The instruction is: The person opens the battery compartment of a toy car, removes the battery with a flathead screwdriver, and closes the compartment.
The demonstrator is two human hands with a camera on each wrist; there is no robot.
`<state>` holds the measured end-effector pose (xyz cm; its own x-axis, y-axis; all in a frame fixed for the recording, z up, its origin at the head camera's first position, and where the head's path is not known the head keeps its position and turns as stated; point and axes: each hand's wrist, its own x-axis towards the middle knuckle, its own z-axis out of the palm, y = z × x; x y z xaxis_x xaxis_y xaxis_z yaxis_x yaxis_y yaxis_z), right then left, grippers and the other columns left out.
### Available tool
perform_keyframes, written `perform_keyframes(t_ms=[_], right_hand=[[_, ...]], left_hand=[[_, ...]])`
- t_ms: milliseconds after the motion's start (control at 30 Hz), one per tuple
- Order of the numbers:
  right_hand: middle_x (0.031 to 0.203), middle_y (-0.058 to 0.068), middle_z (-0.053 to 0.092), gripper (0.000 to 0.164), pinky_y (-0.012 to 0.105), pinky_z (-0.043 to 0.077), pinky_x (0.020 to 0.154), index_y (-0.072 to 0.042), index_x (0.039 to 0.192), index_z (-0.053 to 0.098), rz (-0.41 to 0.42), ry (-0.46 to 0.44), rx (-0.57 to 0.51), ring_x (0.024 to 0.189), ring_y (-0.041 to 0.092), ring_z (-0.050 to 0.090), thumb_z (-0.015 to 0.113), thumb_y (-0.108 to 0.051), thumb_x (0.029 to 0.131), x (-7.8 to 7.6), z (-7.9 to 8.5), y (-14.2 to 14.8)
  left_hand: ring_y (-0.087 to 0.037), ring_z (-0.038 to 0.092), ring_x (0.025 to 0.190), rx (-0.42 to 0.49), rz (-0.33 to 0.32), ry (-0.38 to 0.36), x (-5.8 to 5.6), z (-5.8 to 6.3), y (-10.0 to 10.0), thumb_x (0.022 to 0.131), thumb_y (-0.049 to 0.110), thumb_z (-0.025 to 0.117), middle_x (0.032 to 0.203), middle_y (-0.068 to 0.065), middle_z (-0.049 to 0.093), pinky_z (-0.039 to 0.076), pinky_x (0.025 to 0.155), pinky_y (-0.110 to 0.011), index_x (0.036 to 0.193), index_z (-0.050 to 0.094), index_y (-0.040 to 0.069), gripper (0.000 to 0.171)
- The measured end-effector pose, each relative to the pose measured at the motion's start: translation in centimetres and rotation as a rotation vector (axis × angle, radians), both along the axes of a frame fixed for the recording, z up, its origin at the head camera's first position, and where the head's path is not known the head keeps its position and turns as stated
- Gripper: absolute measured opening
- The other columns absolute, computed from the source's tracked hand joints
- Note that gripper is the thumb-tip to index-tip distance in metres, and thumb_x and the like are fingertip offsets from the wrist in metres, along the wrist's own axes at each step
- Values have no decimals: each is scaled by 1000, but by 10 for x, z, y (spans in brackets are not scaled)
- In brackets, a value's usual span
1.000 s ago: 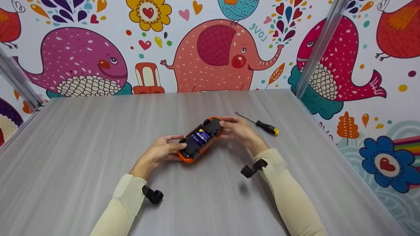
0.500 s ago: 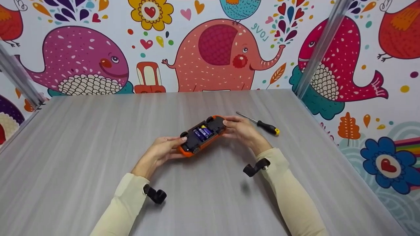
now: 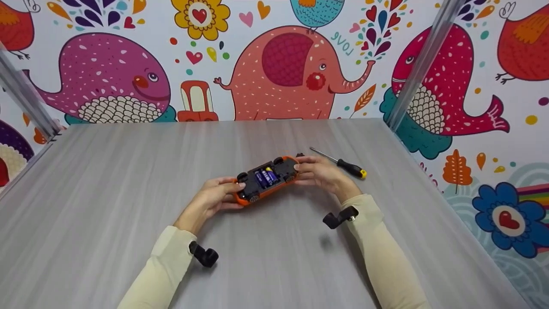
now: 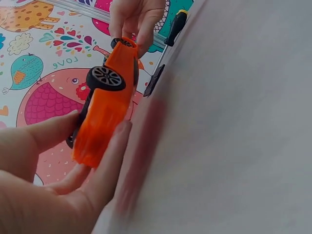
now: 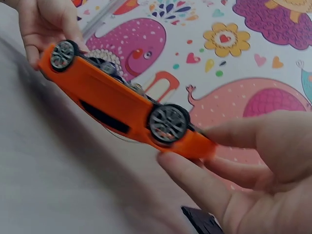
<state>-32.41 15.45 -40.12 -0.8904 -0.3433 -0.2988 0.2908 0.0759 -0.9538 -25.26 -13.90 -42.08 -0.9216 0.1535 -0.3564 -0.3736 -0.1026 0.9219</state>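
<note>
An orange toy car [image 3: 266,180] is held upside down just above the grey table [image 3: 128,193], one hand at each end. My left hand [image 3: 227,193] grips the near end, thumb on the black underside. The far end is held by my right hand [image 3: 306,169]. Blue batteries [image 3: 266,176] show in the uncovered bay. In the left wrist view the car [image 4: 105,109] sits between thumb and fingers of my left hand [image 4: 87,139]. The right wrist view shows the car [image 5: 117,105] held the same way by my right hand [image 5: 219,146].
A screwdriver [image 3: 349,168] with a black and yellow handle lies on the table right of my right hand. A small flat black piece [image 4: 153,80] lies on the table by the car's far end. Patterned walls enclose the table on three sides.
Both hands have kept hold of the car, turned it a little more crosswise and shifted it slightly away from me. The screwdriver has not moved.
</note>
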Motion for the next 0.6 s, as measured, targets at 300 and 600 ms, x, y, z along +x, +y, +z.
perform_keyframes(t_ms=[300, 600], right_hand=[[107, 10, 61, 57, 38, 61, 86, -2, 149, 39, 137, -46, 41, 89, 19, 72, 56, 1, 95, -2, -3, 11], [107, 11, 64, 57, 42, 59, 92, -8, 147, 44, 157, -60, 103, 92, 20, 72, 60, 3, 93, -1, -5, 13]], left_hand=[[-17, 71, 85, -67, 29, -6, 0, 1, 4, 94, 11, 69, 135, -26, 59, 63, 79, -36, 143, 46, -6, 56], [-16, 69, 86, -107, 28, -13, 1, -1, 6, 91, 8, 71, 132, -28, 61, 63, 75, -35, 145, 41, -6, 64]])
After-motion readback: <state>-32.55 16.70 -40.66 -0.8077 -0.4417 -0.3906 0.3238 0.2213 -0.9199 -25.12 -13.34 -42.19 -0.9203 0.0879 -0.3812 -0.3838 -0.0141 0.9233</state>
